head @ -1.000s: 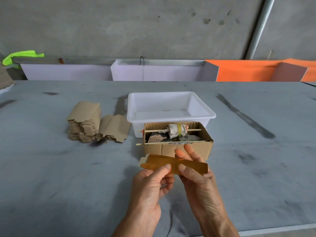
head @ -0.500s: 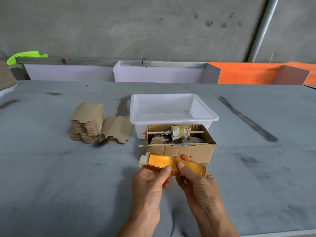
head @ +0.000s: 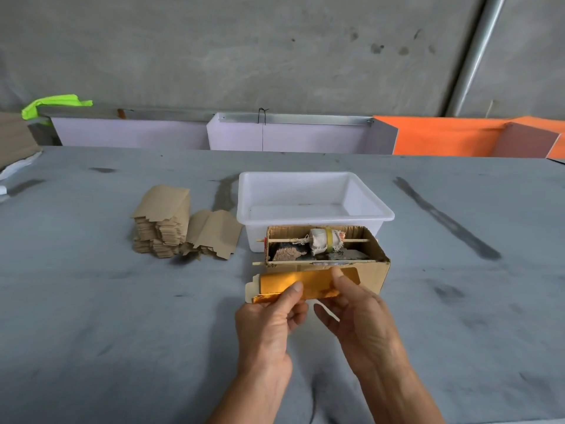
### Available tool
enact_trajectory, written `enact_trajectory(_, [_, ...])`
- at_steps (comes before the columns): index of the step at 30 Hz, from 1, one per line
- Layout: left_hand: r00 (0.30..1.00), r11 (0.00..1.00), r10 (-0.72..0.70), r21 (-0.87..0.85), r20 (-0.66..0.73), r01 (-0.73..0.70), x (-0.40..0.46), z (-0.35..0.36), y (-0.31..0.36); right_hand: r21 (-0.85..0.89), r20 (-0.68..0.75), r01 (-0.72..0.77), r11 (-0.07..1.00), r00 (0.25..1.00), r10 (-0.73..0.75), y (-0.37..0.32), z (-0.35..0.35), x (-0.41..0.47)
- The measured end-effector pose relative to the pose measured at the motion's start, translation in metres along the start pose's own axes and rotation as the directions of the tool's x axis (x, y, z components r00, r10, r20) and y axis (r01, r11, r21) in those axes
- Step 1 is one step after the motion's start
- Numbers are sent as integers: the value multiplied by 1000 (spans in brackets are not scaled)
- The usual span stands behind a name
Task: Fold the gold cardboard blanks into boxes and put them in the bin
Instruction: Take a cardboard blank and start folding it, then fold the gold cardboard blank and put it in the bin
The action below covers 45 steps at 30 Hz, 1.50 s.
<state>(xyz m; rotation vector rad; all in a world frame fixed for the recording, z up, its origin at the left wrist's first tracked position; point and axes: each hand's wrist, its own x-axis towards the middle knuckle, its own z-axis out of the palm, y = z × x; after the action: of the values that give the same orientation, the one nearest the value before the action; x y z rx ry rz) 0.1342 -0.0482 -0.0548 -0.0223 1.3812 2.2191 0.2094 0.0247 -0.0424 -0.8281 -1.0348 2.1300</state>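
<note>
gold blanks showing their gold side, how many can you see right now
1: the gold blank, held in the left hand and right hand. The stack shows only brown backs.

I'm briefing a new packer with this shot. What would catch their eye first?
The shiny gold blank, held by both hands, the left hand and the right hand, just above the grey table, stands out first. Behind it sits an open brown cardboard box of odds and ends, then the white bin, with nothing visible inside. Left of the bin lies a stack of flat blanks, brown side up.
</note>
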Motion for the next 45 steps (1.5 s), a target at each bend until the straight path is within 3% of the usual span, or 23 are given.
enact_trajectory(3, [1000,1000,-7,-5,6,7,2,1,2,-105,23,7,994,1000,-4,3,1,-5])
enact_trajectory(6, [997,998,-53,21,47,52,1,2,3,-155,-62,-6,988,998,-4,9,7,-4])
enact_trajectory(10, [996,996,-86,-13,0,86,9,-4,17,-209,-117,3,978,993,-28,-2,11,4])
enact_trajectory(20, [1000,995,13,98,-29,-10,23,-7,34,-202,30,-46,978,998,53,-11,21,8])
enact_trajectory(26, [999,989,-51,141,-5,51,20,-6,36,-300,-59,-3,954,998,-15,-13,29,11])
enact_trajectory(32, [1000,991,-3,137,30,-1,27,3,50,-483,62,180,857,983,-171,-34,62,28])
enact_trajectory(36, [995,982,88,165,48,-95,52,2,62,-516,46,208,831,975,-216,-61,97,72])
enact_trajectory(41, [966,961,243,157,-91,-227,91,-16,65,-655,-53,136,743,973,-224,-75,126,160])
enact_trajectory(45, [954,959,257,163,-153,-232,117,-25,58,-794,-118,27,607,973,-197,-60,130,212])
